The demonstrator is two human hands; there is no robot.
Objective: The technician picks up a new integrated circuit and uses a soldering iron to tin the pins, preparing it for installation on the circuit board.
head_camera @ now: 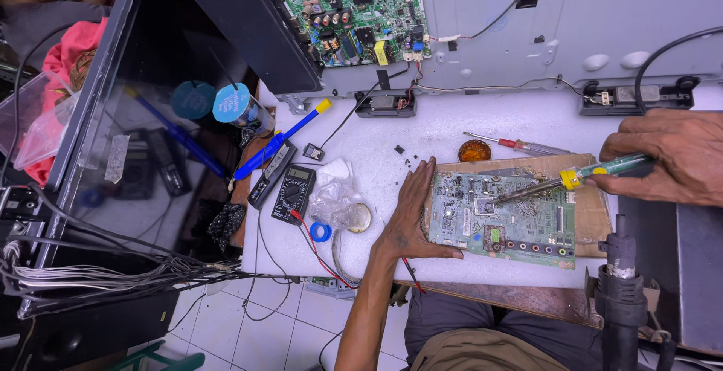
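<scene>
Head view: green circuit board (503,220) lies flat on a brown cardboard sheet (595,205), lower centre-right of frame. Left hand (410,216) rests open, fingers spread, palm pressing the board's left edge. Right hand (666,156), right edge of frame, is closed around a soldering iron (580,177), tip down on the board's middle. Multimeter (294,194) sits left of centre, red-handled screwdriver (520,144) just above the cardboard, second green board (358,13) at top centre.

A large flat screen (151,115) leans at the left, dark and glossy in a black frame — a strip of grey tape stuck on it. On the tabletop (452,126), a black multimeter (294,194) shows a small grey display.
</scene>
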